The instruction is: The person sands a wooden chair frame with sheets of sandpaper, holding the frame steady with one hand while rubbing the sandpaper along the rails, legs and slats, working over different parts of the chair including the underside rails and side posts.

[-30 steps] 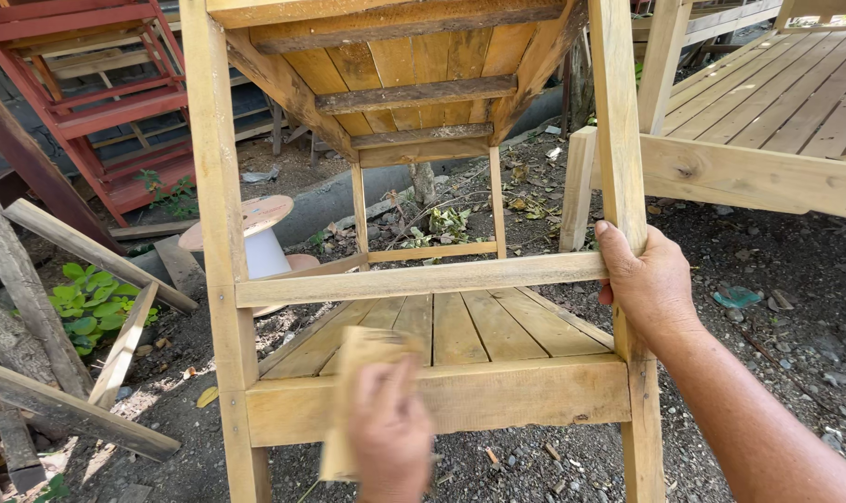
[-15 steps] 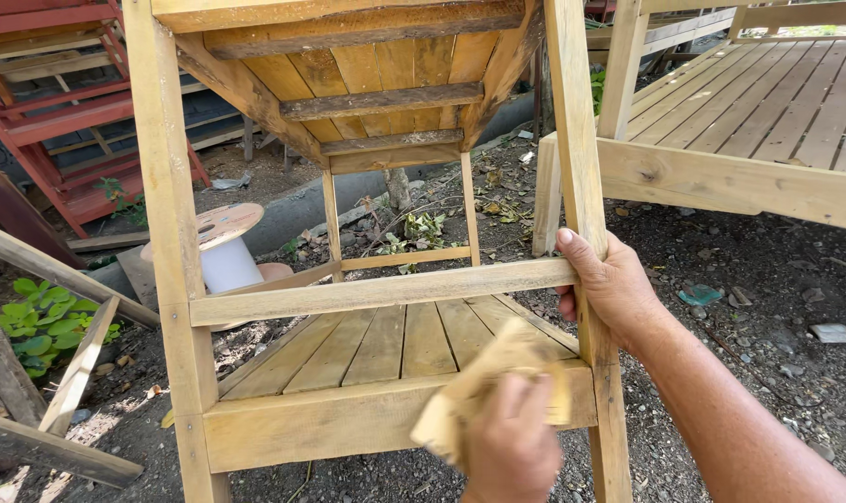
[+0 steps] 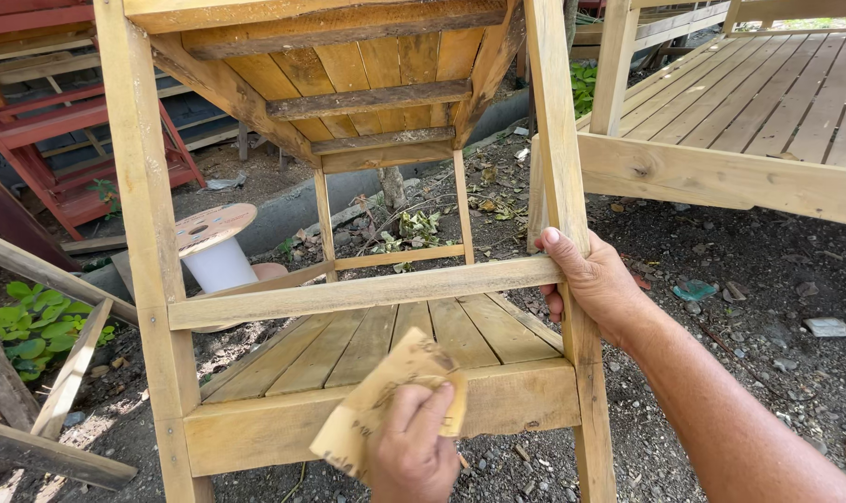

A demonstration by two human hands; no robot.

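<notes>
The left hand (image 3: 412,449) clenches its fingers (image 3: 432,410) on a tan, creased sheet of sandpaper (image 3: 386,396), pressed flat against the lower front rail (image 3: 255,433) of a rough, unfinished wooden slatted stand (image 3: 148,233); the sheet's long axis slants up to the right. The right hand (image 3: 595,284) grips the stand's upright right post (image 3: 558,140), fingers wrapped around it.

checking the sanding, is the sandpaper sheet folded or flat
Mostly flat: the sandpaper sheet lies spread against the wooden rail under the left hand.
</notes>
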